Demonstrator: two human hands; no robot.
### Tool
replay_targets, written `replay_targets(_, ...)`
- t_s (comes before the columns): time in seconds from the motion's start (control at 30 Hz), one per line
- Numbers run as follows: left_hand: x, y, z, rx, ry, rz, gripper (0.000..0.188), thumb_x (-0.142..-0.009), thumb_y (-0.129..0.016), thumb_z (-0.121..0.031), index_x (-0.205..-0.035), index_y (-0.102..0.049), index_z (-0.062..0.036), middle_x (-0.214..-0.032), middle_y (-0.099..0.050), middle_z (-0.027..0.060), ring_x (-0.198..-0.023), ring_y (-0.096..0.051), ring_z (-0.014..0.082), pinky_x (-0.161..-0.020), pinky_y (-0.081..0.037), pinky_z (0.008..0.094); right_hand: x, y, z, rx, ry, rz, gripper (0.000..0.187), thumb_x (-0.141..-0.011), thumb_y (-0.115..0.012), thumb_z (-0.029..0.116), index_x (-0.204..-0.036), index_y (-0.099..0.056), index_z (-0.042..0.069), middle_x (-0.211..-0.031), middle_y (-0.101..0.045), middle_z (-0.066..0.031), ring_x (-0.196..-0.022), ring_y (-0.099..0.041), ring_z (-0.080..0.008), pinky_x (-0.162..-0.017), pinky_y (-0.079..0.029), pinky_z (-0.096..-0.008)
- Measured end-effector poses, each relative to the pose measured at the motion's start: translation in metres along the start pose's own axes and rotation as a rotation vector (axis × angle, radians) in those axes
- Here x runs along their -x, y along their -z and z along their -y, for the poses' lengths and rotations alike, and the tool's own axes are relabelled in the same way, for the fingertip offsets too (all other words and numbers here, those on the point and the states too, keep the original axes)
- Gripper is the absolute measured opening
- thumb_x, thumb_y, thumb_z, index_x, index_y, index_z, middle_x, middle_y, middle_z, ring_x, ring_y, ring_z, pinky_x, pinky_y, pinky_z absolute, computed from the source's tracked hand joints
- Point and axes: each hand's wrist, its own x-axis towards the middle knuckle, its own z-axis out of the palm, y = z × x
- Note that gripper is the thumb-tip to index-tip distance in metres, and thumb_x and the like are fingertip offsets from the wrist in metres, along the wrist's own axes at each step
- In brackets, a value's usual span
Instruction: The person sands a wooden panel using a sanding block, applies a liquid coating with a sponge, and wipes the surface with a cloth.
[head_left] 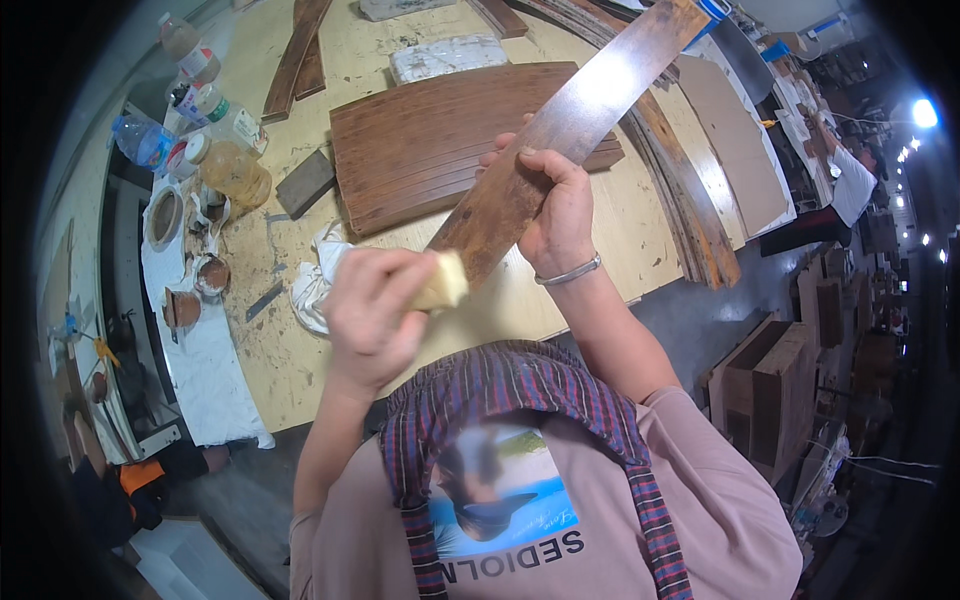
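A long, narrow brown wooden board point(548, 145) slants from near my chest up to the far right, its far half glossy with reflected light. My right hand point(562, 205) is closed around its edge, thumb on top and fingertips showing past the opposite edge. At the board's near end, my left hand point(372, 305), slightly blurred, grips a pale yellow sponge-like pad point(442, 282) that meets the surface. Behind the board lies a stack of curved brown wooden slats point(430, 135). A crumpled white cloth point(318, 280) rests beside my left hand.
A dark block point(306, 185) sits left of the slats. Bottles, a jar of yellowish liquid point(228, 172) and small stained pots point(182, 308) line the table's left side. Long wooden strips point(690, 190) lie along the right. A white wrapped block point(448, 58) stands behind the slats. Wooden boxes point(765, 395) stand at right.
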Motion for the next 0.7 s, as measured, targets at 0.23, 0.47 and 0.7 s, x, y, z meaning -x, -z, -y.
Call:
replay_targets(0.23,0.018,0.009,0.032,0.595,0.662,-0.123,0.050,-0.073,-0.073,-0.002,-0.122,-0.065,0.0003,-0.118,-0.065,0.0100,-0.100,-0.062,0.0195,-0.086,-0.051,0.0311,0.002,0.004,-0.001,0.019,0.032,-0.023,0.051,-0.083,-0.050,0.001,-0.134,-0.043,-0.001,-0.105,-0.062,-0.0185,-0.093,-0.066,-0.0331,-0.086,-0.056,-0.0483)
replay_targets(0.47,-0.012,-0.005,0.019,1.404,0.818,0.184,0.066,-0.079,-0.077,-0.007,-0.136,-0.049,0.0107,-0.121,-0.065,0.0141,-0.094,-0.066,0.0144,-0.074,-0.053,0.0238,0.011,-0.011,-0.007,0.083,0.038,0.094,0.049,-0.088,-0.052,0.007,-0.135,-0.043,-0.001,-0.108,-0.063,-0.0185,-0.093,-0.067,-0.0311,-0.084,-0.056,-0.0453)
replay_targets(0.7,0.015,-0.024,0.031,1.677,0.854,0.206,0.061,-0.079,-0.078,-0.002,-0.133,-0.051,0.0089,-0.118,-0.067,0.0120,-0.104,-0.066,0.0165,-0.094,-0.052,0.0288,0.016,-0.018,0.019,-0.107,-0.177,0.286,0.086,-0.098,-0.025,0.072,-0.124,-0.053,-0.005,-0.108,-0.066,-0.0231,-0.098,-0.068,-0.0302,-0.087,-0.057,-0.0442)
